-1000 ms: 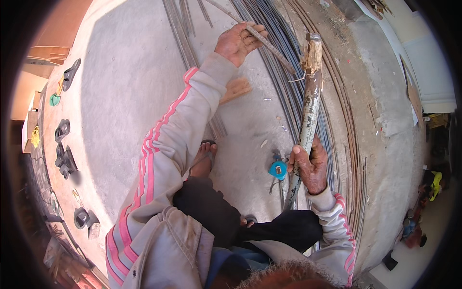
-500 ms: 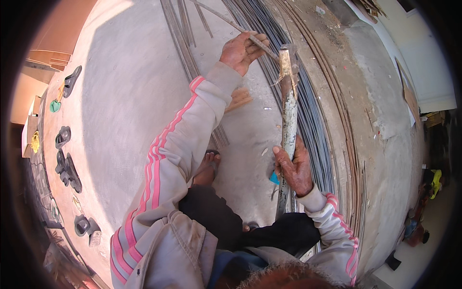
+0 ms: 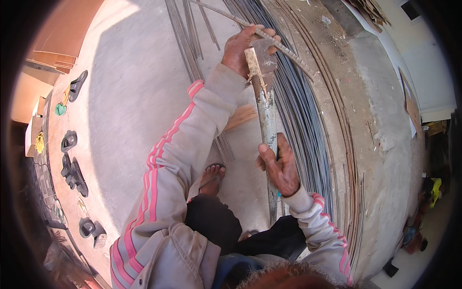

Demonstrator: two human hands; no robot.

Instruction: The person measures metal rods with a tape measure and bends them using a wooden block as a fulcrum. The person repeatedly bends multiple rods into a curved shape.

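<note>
My left hand (image 3: pixel 237 52) is closed round a thin ribbed steel rebar (image 3: pixel 294 58), which runs from the upper left across the fingers, its end sticking out to the right. Just below lies the dark metal head (image 3: pixel 263 57) of a long, worn pipe-handled tool (image 3: pixel 267 118), close to the fingers. A splintered strip of wood (image 3: pixel 252 63) is set against that head. Lower down, my right hand (image 3: pixel 284 168) grips the pale pipe handle, thumb across its front. The pipe stands roughly lengthwise, its lower end between my knees. Whether the head touches the rebar cannot be made out.
A thick bundle of long steel bars (image 3: pixel 308 130) lies right of the tool, with rustier rods (image 3: pixel 337 96) beyond. More flat bars (image 3: pixel 185 43) run under my left arm, near a wooden piece (image 3: pixel 243 115). Several sandals (image 3: pixel 72 168) line the left side. My sandalled foot (image 3: pixel 211 178) is below.
The tool's head and both hands' grips have shifted: the head moved left, up against my left hand. The rebar's end now reaches past the head to the right. My right hand moved slightly left.
</note>
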